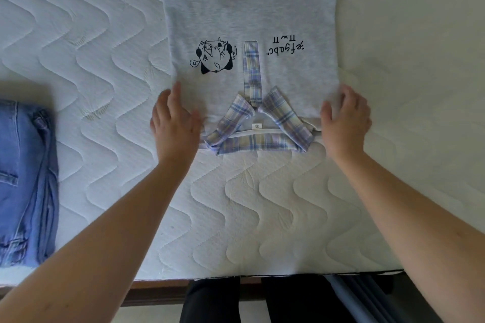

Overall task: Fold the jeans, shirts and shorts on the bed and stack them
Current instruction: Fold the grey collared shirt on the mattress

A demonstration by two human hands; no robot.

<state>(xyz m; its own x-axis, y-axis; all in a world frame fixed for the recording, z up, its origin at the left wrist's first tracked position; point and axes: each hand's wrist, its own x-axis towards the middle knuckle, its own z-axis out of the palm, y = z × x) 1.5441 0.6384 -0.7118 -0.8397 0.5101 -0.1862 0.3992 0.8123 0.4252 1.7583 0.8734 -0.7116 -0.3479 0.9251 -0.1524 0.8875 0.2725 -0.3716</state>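
Pressing shirt (249, 21) edges: left hand (174, 123), right hand (345, 119), fingers relaxed; jeans (26, 181) cropped.

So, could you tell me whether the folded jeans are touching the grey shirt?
Apart. The head view shows the folded jeans at the left edge of the mattress, with a wide strip of bare quilting between them and the grey shirt.

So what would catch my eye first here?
The grey shirt lying flat mid-bed, its plaid collar nearest the person and a cartoon print upside down. Both hands, left and right, rest on its near corners. Blue jeans lie folded at the left edge.
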